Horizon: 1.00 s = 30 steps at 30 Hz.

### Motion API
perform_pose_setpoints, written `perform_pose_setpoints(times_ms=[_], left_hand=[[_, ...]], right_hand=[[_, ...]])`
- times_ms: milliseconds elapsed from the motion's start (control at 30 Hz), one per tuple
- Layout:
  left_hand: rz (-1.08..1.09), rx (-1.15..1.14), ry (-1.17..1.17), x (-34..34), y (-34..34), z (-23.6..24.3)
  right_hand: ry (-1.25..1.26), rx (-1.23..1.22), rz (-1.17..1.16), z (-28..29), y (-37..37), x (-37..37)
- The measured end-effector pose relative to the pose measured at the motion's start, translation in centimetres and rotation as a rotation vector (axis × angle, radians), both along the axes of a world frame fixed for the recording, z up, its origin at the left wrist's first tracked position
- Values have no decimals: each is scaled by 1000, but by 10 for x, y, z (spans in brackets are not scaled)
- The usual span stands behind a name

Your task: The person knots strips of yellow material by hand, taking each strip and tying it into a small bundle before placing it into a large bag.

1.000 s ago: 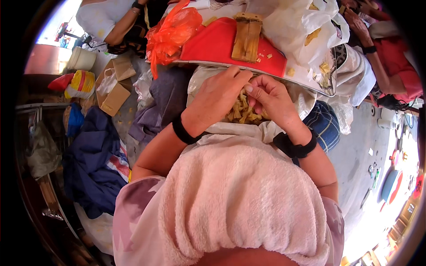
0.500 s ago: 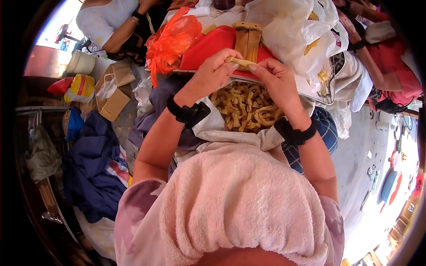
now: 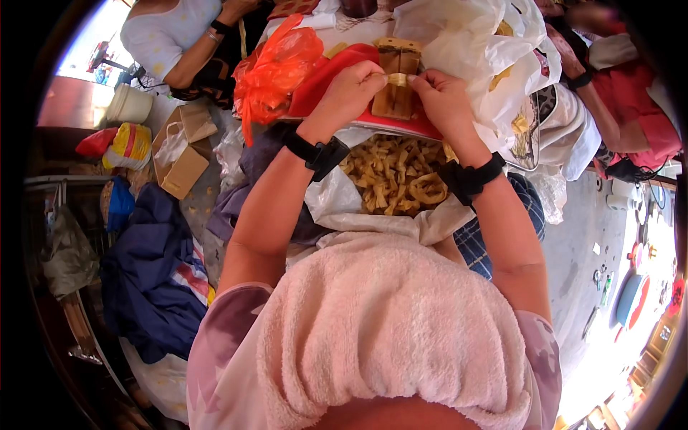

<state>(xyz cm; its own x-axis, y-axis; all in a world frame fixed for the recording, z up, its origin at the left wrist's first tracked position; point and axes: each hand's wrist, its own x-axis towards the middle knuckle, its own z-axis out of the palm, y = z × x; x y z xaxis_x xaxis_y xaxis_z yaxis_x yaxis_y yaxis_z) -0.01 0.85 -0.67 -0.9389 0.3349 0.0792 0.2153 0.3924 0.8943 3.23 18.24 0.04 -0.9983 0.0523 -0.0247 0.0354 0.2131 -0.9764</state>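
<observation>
Fingers (image 3: pixel 378 81) of left hand (image 3: pixel 347 98) and right hand (image 3: pixel 446 104) pinch opposite ends of pale strip (image 3: pixel 398 79); strip between them, long axis left-to-right, crosswise over wooden block (image 3: pixel 391 104); both hands equally near, block contact unclear.

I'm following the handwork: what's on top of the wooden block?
A pale yellow strip spans the wooden block, held between the left hand and right hand. Whether it touches is unclear. The hands cover its ends; the wood directly behind it is hidden.
</observation>
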Motion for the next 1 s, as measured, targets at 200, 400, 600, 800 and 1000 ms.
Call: perform_pose_setpoints(times_ms=[200,400,600,800,1000], left_hand=[[18,-344,50,19,-13,4],[-4,-15,-83,73,-15,6],[-342,39,252,105,-21,8],[-165,947,-776,99,-22,22],[-227,705,-849,105,-10,18]], right_hand=[[121,479,-103,-14,6,13],[649,468,-64,24,-14,65],[941,196,233,25,-38,102],[669,82,348,9,-45,116],[378,-229,163,25,-44,97]])
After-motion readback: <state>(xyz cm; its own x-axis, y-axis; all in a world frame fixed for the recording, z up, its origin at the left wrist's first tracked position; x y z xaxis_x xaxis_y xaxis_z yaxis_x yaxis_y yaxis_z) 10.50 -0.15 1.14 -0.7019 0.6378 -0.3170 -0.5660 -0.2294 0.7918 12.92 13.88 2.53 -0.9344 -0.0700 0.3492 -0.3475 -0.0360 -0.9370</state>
